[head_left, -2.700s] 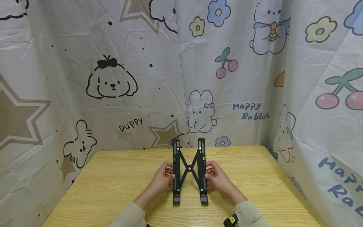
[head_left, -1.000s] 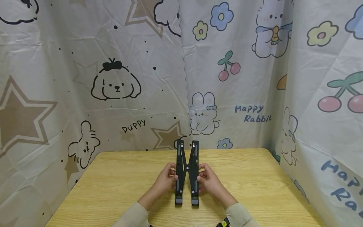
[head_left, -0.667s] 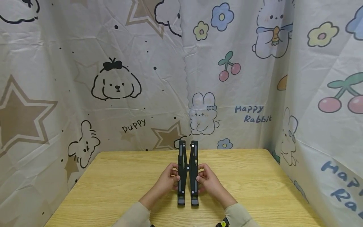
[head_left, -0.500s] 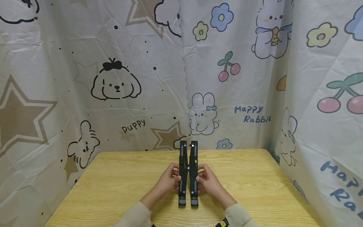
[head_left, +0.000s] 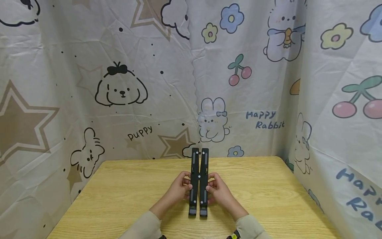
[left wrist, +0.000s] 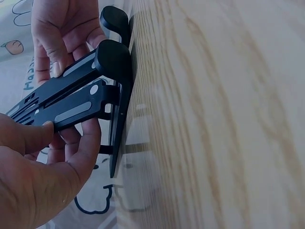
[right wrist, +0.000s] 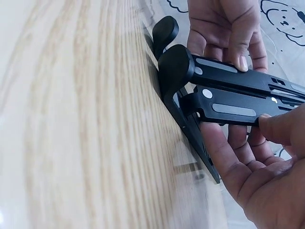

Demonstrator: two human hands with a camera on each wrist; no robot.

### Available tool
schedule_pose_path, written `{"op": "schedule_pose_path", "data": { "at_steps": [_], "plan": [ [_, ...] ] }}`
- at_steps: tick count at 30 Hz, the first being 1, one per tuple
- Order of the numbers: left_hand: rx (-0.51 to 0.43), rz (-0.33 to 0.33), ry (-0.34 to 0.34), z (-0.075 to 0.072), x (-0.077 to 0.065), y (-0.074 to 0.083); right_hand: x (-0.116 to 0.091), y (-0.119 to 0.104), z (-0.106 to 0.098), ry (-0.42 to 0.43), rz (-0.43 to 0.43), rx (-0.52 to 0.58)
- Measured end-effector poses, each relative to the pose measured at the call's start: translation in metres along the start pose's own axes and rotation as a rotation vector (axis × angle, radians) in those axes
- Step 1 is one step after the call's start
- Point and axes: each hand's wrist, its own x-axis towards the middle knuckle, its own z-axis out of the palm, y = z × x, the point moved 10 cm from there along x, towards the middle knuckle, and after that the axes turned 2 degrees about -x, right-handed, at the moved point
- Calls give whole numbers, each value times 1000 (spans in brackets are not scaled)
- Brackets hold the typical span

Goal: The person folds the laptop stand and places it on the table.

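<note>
A black folding laptop stand [head_left: 195, 192] stands on the wooden table in the head view, its two long arms almost side by side and joined by a central pivot. My left hand [head_left: 178, 188] grips the left arm, thumb on top and fingers beneath. On the other side my right hand [head_left: 220, 190] holds the right arm the same way. In the left wrist view the laptop stand [left wrist: 76, 112] shows grey pads and hooked front ends, its base bars on the table. The right wrist view shows the laptop stand [right wrist: 233, 107] tilted up from its base, between both hands.
The light wooden table [head_left: 128, 186] extends on both sides of the stand. Behind it and along the right hangs a white patterned curtain [head_left: 167, 99] with cartoon puppies, rabbits and cherries. A dark band with a yellow patch [head_left: 234, 235] sits at the right sleeve.
The stand's two arms have come together from a wide X to nearly parallel. Both hands have moved inward with them, keeping their grip; lately the left has moved rightward most.
</note>
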Motion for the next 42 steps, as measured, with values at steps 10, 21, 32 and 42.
{"op": "schedule_pose_path", "data": {
  "at_steps": [10, 21, 32, 42],
  "plan": [
    [-6, -11, -1, 3, 4, -3, -2, -2, 3, 15, -11, 4],
    [-25, 11, -1, 6, 7, 2, 0, -5, 2, 22, -12, 3],
    [-42, -21, 15, 4, 6, 1, 1, -5, 1, 12, -3, 24],
    [-64, 33, 92, -3, -4, 3, 6, -7, -12, -36, -39, -128]
  ]
}}
